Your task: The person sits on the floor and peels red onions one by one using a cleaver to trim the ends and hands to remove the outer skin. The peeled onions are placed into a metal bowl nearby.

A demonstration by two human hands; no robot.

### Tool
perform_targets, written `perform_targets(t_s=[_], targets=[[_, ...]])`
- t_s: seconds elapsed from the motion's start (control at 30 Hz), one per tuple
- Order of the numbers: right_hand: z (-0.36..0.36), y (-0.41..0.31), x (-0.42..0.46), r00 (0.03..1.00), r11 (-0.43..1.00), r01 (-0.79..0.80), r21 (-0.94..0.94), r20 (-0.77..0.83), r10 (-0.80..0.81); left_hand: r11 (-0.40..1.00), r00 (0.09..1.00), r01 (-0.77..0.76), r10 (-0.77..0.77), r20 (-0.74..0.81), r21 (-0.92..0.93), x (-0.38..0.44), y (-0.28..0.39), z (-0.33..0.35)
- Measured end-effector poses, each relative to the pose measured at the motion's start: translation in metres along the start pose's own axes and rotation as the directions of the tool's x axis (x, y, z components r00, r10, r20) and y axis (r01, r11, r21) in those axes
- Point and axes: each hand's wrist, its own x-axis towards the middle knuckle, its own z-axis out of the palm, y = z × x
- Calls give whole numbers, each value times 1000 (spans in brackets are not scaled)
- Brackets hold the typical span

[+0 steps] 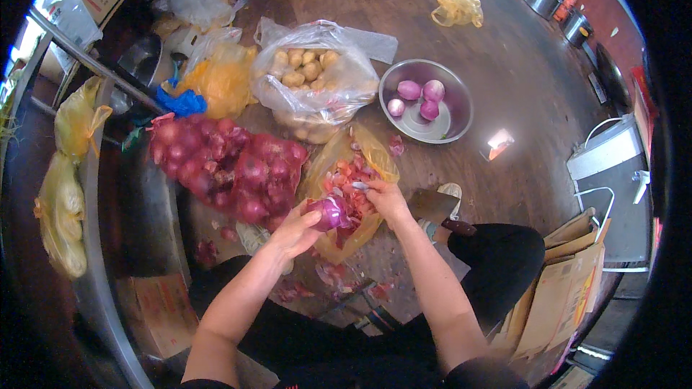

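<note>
My left hand (296, 231) grips a partly peeled red onion (330, 213) over a yellow plastic bag (385, 159). Loose onion skins (352, 173) fill the bag's open mouth. Above them, my right hand (388, 202) pinches a small pale piece (360, 186), too blurred to name surely. Left of the bag lies a red mesh sack full of red onions (227, 165). Beyond it to the right, a steel basin (466, 113) holds several peeled onions (430, 110). A cleaver (433, 204) with a dark handle lies beside my right foot.
A clear plastic bag of potatoes (311, 70) stands behind the yellow bag. Flattened cardboard (562, 294) leans at the right, below a grey cabinet (619, 227). A metal-edged table (93, 216) runs along the left. Onion scraps (331, 273) litter the floor between my feet.
</note>
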Motion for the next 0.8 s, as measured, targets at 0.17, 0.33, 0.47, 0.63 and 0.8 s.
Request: perform_targets(t_s=[0.17,0.33,0.47,0.63,0.8], targets=[[11,-41,-22,964,879,228,-419,-30,-264,983,994,-55,70,-81,176,1,2,-5],[16,-18,-25,891,901,400,-167,302,-340,762,966,-108,231,-112,639,-1,7,0],[22,-22,-37,915,934,331,-134,287,-283,485,976,-94,216,-15,870,-6,22,14],[36,-42,-60,920,786,391,-480,227,-319,402,988,-41,155,-24,915,-10,22,12],[27,-30,-53,896,786,434,-441,119,-428,510,992,-71,124,9,858,-9,22,15]])
